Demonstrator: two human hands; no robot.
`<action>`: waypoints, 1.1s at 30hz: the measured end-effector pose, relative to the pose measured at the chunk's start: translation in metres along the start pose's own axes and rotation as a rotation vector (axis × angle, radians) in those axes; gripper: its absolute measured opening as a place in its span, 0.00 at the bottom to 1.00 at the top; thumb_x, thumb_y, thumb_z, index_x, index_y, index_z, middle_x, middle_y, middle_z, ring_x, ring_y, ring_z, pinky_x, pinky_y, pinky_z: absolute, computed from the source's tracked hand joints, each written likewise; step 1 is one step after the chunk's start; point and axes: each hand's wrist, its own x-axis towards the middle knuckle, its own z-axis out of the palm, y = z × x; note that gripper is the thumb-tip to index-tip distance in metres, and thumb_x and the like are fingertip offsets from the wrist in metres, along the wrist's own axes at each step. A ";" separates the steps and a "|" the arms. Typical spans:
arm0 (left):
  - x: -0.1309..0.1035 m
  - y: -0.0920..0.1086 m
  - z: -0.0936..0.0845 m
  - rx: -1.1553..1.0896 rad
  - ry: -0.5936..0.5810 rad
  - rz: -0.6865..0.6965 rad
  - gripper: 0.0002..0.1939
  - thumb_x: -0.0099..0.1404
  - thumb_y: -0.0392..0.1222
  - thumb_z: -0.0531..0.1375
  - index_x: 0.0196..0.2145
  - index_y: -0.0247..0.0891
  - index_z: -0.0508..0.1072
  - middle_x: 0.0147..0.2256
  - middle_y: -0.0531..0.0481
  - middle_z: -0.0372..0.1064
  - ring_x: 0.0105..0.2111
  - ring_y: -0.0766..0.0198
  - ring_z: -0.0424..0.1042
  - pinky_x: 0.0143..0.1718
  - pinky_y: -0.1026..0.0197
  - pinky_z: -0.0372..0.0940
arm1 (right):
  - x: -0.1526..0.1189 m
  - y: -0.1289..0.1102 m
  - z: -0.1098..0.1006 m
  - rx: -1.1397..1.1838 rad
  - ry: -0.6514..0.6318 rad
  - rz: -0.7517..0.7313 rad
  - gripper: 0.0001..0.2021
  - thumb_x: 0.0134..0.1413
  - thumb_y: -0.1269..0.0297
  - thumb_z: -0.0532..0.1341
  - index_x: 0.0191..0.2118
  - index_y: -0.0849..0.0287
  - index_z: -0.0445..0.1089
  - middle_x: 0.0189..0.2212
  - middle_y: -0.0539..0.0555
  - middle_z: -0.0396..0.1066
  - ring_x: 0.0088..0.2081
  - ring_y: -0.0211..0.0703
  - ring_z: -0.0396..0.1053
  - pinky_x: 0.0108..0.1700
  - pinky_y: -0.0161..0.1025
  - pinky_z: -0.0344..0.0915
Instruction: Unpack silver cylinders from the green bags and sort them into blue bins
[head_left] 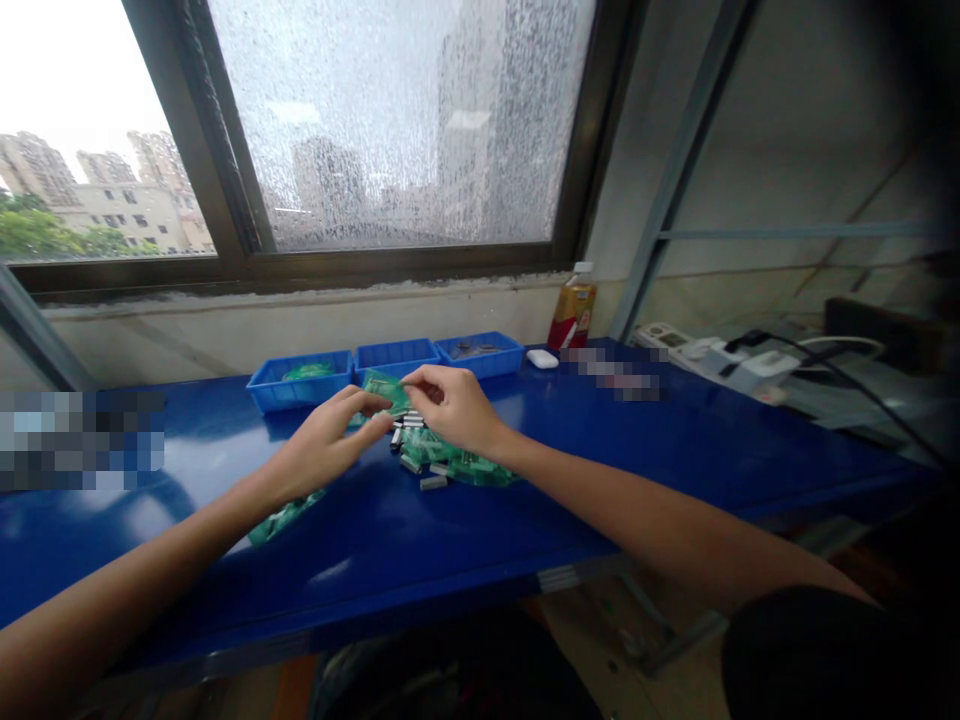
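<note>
A small green see-through plastic bag is raised over the work surface, with pale pieces showing faintly inside it. My right hand pinches its right edge between thumb and forefinger. On the bag's left side is my left hand, thumb and fingers apart, nothing visibly gripped. Small silver-and-black pieces, too small to name exactly, lie loose below my hands. Mixed in with them is a heap of green bags, partly covered by my right wrist. More green bags lie under my left forearm.
Three blue bins stand along the back: the left bin holds green bags, beside a middle bin and a right bin with small parts. A white case and a drink bottle stand right on the blue table.
</note>
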 end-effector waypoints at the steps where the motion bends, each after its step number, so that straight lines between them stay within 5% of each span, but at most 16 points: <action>1: 0.001 -0.001 0.000 -0.150 -0.017 -0.116 0.22 0.63 0.54 0.47 0.39 0.35 0.71 0.38 0.44 0.68 0.40 0.56 0.67 0.42 0.53 0.61 | -0.001 0.001 -0.001 -0.104 -0.006 -0.118 0.08 0.53 0.68 0.54 0.34 0.61 0.71 0.28 0.52 0.69 0.30 0.37 0.65 0.33 0.35 0.60; 4: 0.004 -0.005 0.000 -0.546 -0.008 -0.340 0.23 0.64 0.55 0.45 0.35 0.32 0.70 0.34 0.43 0.70 0.35 0.58 0.69 0.36 0.56 0.63 | -0.005 0.001 0.000 -0.273 -0.044 -0.317 0.11 0.56 0.68 0.52 0.38 0.60 0.71 0.31 0.53 0.69 0.32 0.37 0.64 0.36 0.36 0.60; 6: 0.005 -0.008 -0.001 -0.626 0.059 -0.316 0.17 0.61 0.51 0.51 0.32 0.32 0.68 0.30 0.46 0.68 0.31 0.62 0.69 0.33 0.60 0.62 | -0.006 -0.001 0.001 -0.282 -0.055 -0.343 0.10 0.55 0.68 0.53 0.39 0.61 0.71 0.32 0.54 0.68 0.33 0.37 0.64 0.37 0.36 0.60; 11: 0.002 -0.010 -0.005 -0.079 0.320 0.061 0.08 0.59 0.43 0.56 0.34 0.36 0.68 0.27 0.52 0.65 0.27 0.66 0.66 0.31 0.63 0.61 | -0.002 -0.006 0.004 0.012 -0.057 -0.049 0.13 0.54 0.57 0.56 0.33 0.62 0.71 0.30 0.54 0.68 0.34 0.39 0.65 0.36 0.37 0.61; 14: -0.001 -0.009 -0.005 0.230 0.345 0.297 0.07 0.61 0.38 0.54 0.36 0.38 0.71 0.31 0.50 0.66 0.30 0.66 0.66 0.34 0.63 0.62 | 0.002 -0.005 0.004 0.361 -0.133 0.220 0.22 0.57 0.50 0.48 0.29 0.63 0.69 0.26 0.55 0.68 0.29 0.39 0.65 0.30 0.36 0.60; 17: -0.001 -0.009 -0.004 0.298 0.327 0.382 0.11 0.63 0.34 0.51 0.38 0.39 0.72 0.35 0.48 0.65 0.35 0.65 0.66 0.38 0.62 0.62 | 0.002 -0.003 0.005 0.466 -0.170 0.308 0.17 0.56 0.56 0.51 0.28 0.63 0.67 0.22 0.51 0.66 0.23 0.35 0.62 0.25 0.33 0.57; 22: 0.002 -0.003 -0.006 0.126 0.271 0.145 0.10 0.61 0.41 0.53 0.34 0.37 0.74 0.34 0.47 0.64 0.35 0.62 0.65 0.35 0.60 0.63 | -0.003 -0.001 0.004 -0.061 0.002 -0.102 0.09 0.54 0.66 0.54 0.36 0.61 0.71 0.27 0.51 0.65 0.29 0.36 0.62 0.32 0.35 0.59; 26: 0.005 0.004 -0.004 -0.388 0.057 -0.245 0.23 0.63 0.53 0.46 0.31 0.33 0.72 0.30 0.46 0.68 0.29 0.63 0.66 0.28 0.61 0.62 | -0.007 -0.001 0.001 -0.353 0.051 -0.377 0.12 0.57 0.69 0.52 0.42 0.57 0.71 0.32 0.53 0.62 0.31 0.36 0.61 0.34 0.35 0.60; 28: 0.006 0.003 -0.002 -0.554 0.007 -0.326 0.22 0.62 0.54 0.49 0.29 0.32 0.71 0.27 0.47 0.68 0.26 0.65 0.66 0.26 0.63 0.62 | -0.008 -0.002 0.001 -0.413 0.015 -0.440 0.12 0.57 0.69 0.51 0.42 0.57 0.71 0.34 0.54 0.61 0.33 0.37 0.61 0.35 0.36 0.62; 30: 0.007 -0.001 -0.004 -0.514 0.054 -0.311 0.16 0.58 0.50 0.55 0.28 0.33 0.70 0.25 0.49 0.67 0.24 0.67 0.66 0.26 0.64 0.62 | -0.008 -0.003 0.001 -0.431 -0.029 -0.488 0.11 0.57 0.68 0.52 0.41 0.58 0.71 0.38 0.56 0.61 0.37 0.40 0.61 0.39 0.38 0.62; 33: 0.014 -0.014 -0.024 -0.117 0.363 -0.175 0.11 0.56 0.46 0.57 0.31 0.35 0.72 0.25 0.51 0.68 0.23 0.68 0.66 0.25 0.65 0.61 | -0.004 -0.004 -0.005 -0.424 -0.047 -0.482 0.11 0.56 0.65 0.54 0.42 0.60 0.70 0.42 0.59 0.60 0.44 0.44 0.60 0.44 0.42 0.62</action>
